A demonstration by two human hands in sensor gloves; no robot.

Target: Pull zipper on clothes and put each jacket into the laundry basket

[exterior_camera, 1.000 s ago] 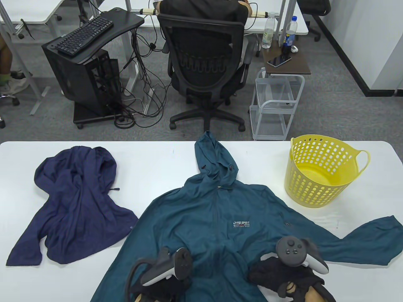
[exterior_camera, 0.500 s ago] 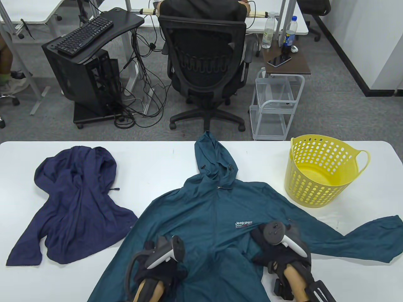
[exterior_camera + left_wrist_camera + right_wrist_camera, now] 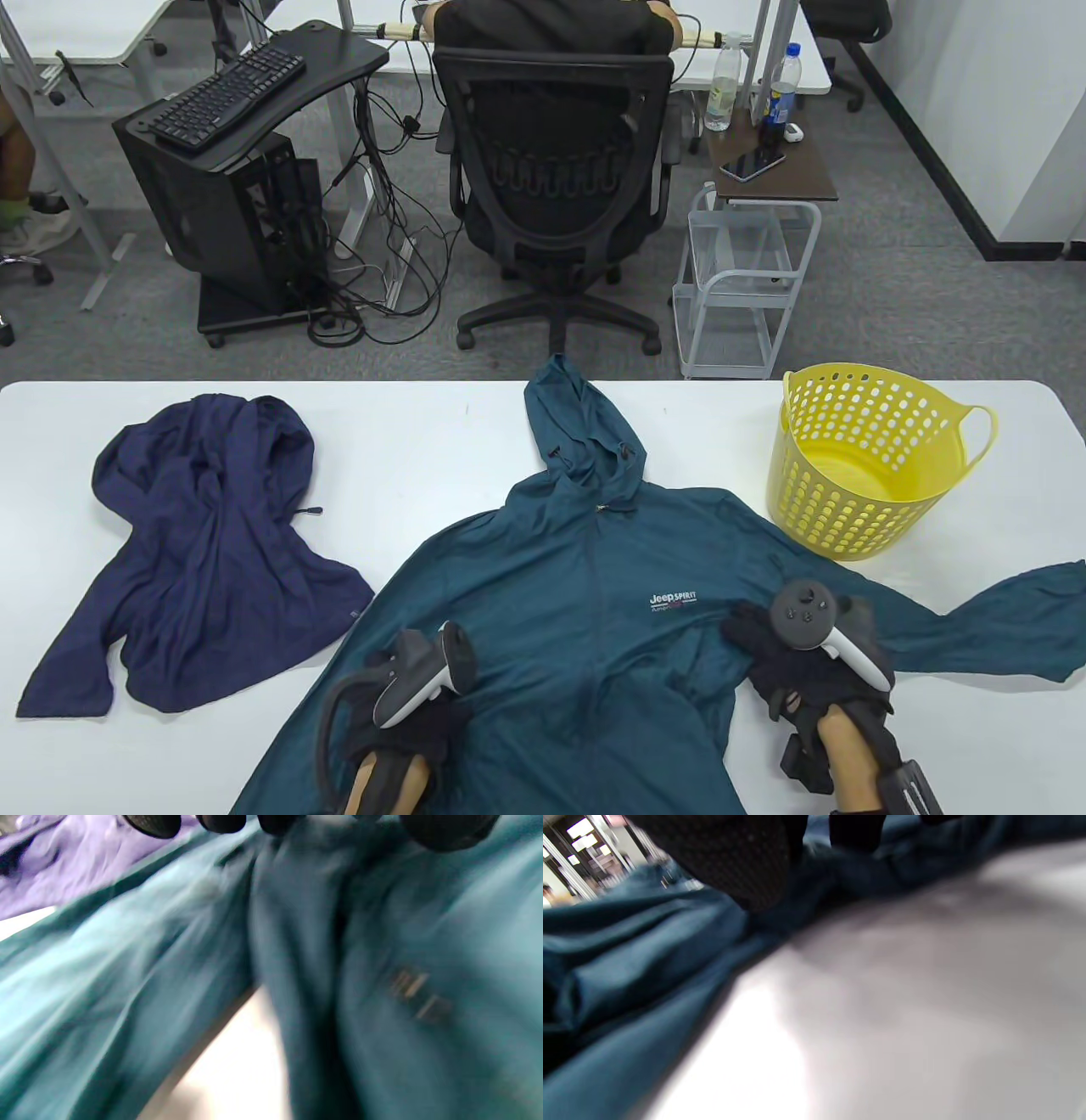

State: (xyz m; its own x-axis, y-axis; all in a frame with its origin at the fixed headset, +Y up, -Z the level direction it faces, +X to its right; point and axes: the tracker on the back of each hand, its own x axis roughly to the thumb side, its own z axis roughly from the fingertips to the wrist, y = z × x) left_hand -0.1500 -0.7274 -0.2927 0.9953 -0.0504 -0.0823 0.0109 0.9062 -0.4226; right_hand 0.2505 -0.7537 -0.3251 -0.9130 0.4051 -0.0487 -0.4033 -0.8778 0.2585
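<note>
Overhead, table view: teal jacket (image 3: 551, 594) lies flat mid-table, hood toward the far edge, hem toward the person; yellow laundry basket (image 3: 857, 471) upright at right.
Left wrist view: left hand (image 3: 407, 722) fingertips (image 3: 220, 821) on teal cloth; grip unclear.
Right wrist view: right hand (image 3: 797, 671) fingers (image 3: 734, 861) on the jacket; grip unclear.

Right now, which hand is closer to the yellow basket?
The right hand. It rests on the teal jacket just below the yellow basket; the left hand sits far across the jacket, by its other side.
</note>
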